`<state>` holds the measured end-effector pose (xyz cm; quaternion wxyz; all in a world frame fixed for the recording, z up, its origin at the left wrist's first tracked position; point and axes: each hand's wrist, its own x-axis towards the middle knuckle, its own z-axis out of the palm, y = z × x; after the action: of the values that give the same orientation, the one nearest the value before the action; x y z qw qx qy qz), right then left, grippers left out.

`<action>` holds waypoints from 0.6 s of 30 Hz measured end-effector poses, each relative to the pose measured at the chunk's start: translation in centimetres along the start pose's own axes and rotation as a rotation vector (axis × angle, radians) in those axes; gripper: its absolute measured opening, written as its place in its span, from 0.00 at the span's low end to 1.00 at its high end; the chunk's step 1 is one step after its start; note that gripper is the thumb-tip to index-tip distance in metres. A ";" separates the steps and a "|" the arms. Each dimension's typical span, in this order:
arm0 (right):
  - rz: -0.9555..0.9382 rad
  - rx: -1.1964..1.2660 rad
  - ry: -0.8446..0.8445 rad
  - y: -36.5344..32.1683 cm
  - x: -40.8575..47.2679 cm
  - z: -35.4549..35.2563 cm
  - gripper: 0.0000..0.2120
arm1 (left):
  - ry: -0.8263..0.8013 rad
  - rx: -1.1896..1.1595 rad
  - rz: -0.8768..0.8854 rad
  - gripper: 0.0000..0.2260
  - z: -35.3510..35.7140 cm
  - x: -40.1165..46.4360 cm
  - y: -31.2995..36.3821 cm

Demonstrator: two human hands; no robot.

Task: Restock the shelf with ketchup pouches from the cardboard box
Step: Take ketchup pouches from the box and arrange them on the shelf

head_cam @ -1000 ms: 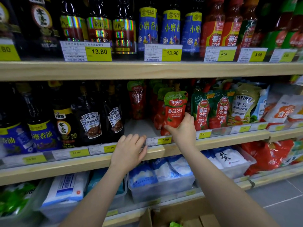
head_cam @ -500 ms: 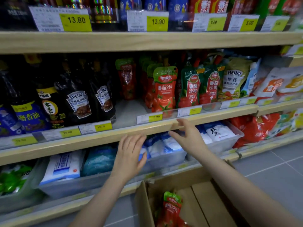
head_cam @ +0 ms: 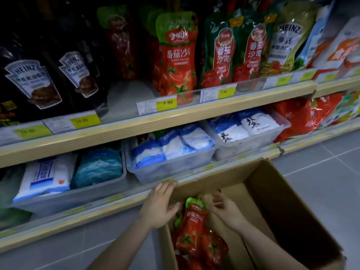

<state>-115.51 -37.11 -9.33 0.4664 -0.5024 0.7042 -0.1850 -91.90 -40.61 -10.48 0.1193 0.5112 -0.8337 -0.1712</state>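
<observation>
Both hands were over the open cardboard box (head_cam: 276, 207) on the floor. The left hand (head_cam: 158, 206) had straight, relaxed fingers near the box's left wall. The right hand (head_cam: 227, 210) had spread fingers and held nothing. Between them lay a ketchup pouch (head_cam: 192, 227) in the box. Another pouch (head_cam: 178, 53) stood on the shelf (head_cam: 175, 121).

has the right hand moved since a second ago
Yes. The right hand has come down off the ketchup shelf edge and now hovers open over the pouch in the cardboard box.
</observation>
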 end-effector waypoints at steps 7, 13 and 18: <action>0.107 0.048 -0.049 3.1 3.2 3.1 0.19 | 0.020 0.006 0.065 0.27 0.5 0.4 -0.4; 0.211 0.137 0.037 3.3 5.9 4.7 0.09 | 0.039 -0.031 0.076 0.25 0.4 0.7 -0.4; 0.243 0.361 0.084 2.2 5.1 3.6 0.13 | 0.048 -0.070 0.073 0.25 0.3 0.8 -0.3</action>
<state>-113.96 -39.88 -15.17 0.5378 -0.3140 0.7339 -0.2713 -92.17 -41.39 -10.87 0.1631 0.4800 -0.8422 -0.1833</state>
